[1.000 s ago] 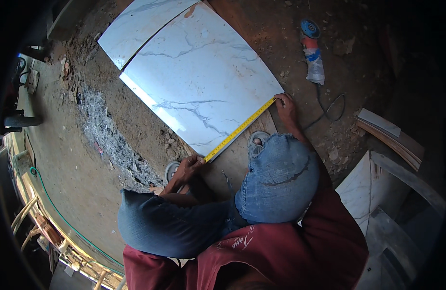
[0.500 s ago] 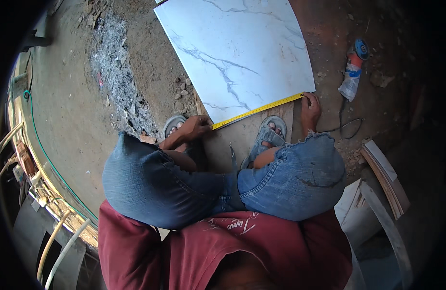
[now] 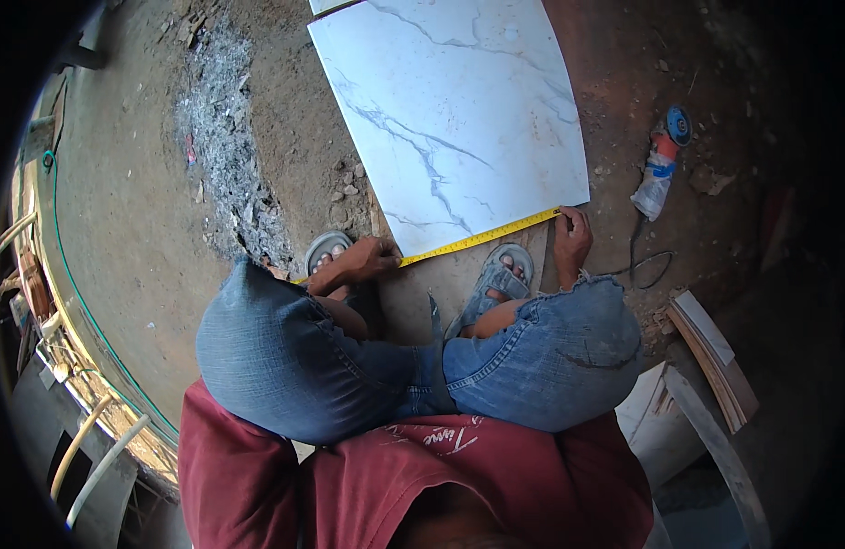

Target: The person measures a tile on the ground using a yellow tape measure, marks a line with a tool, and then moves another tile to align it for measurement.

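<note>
A yellow tape measure blade (image 3: 482, 237) lies stretched along the near edge of a white marble-patterned tile (image 3: 459, 119). At the tile's near left corner, my left hand (image 3: 369, 260) is closed on the blade, and a bit of yellow shows beyond it by my left sandal. My right hand (image 3: 572, 240) pinches the blade's other end at the near right corner. The tape's case is not visible. Beneath the tile's near edge a flat board (image 3: 413, 297) shows between my sandaled feet.
An angle grinder (image 3: 662, 165) with a blue disc and a cord lies to the right. Grey ash and debris (image 3: 228, 137) run along the left. A green hose (image 3: 88, 297) curves at far left. Tile offcuts (image 3: 712, 357) lie at the lower right.
The view has shifted, so tile, tape and grinder appear lower. Yellow tape now shows to the left of my left hand. Both hands remain at the tile's near corners.
</note>
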Demonstrator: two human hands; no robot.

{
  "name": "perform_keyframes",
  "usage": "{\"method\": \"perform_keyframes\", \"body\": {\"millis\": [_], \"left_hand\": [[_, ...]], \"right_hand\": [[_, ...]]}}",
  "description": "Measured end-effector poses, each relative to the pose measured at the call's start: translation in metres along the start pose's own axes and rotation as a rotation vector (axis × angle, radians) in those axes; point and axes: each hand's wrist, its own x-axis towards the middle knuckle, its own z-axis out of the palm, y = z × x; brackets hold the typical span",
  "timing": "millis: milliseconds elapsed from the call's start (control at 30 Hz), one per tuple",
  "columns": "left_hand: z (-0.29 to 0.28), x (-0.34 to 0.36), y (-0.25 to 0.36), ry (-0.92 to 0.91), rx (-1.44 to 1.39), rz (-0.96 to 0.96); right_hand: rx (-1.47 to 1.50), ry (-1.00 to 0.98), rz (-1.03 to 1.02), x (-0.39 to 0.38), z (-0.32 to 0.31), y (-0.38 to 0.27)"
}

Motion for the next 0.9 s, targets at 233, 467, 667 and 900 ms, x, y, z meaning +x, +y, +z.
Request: {"method": "perform_keyframes", "body": {"millis": [233, 467, 667, 900], "left_hand": [[-0.007, -0.01, 0.007, 0.01, 0.009, -0.022], [-0.008, 0.004, 0.002, -0.021, 0.033, -0.021], [-0.005, 0.004, -0.008, -0.042, 0.061, -0.039], [0.0, 0.005, -0.011, -0.016, 0.045, -0.031]], "right_hand": [[0.002, -0.03, 0.002, 0.004, 0.009, -0.01], [-0.011, -0.039, 0.016, 0.006, 0.002, -0.009], [0.026, -0.038, 0.021, 0.007, 0.005, -0.011], [0.053, -0.038, 0.031, 0.008, 0.006, -0.014]]}}
